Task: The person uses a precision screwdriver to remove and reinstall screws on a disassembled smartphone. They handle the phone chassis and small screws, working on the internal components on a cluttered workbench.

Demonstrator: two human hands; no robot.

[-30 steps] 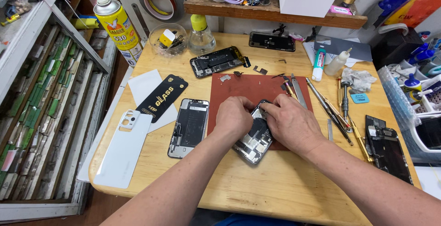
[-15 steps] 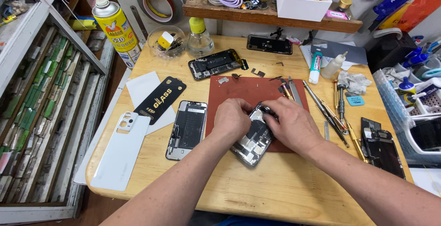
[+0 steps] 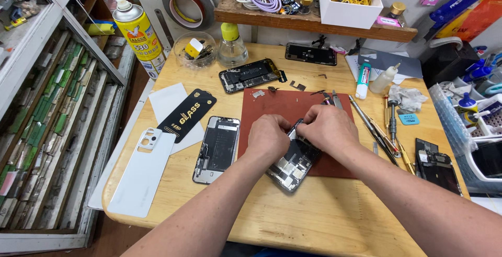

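On the wooden workbench [image 3: 334,220], an opened phone [image 3: 294,163] lies across the near edge of the red mat [image 3: 277,105]. The left hand [image 3: 267,138] and right hand [image 3: 325,127] close fingers on its far end. It looks light, rigid and fragile; best gripped by its edges. Four more stripped phones lie around.

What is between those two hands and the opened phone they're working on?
Nothing visible. The left hand and the right hand both rest directly on the opened phone, which lies at the front edge of the red mat. The tools lie off to the right, clear of it.
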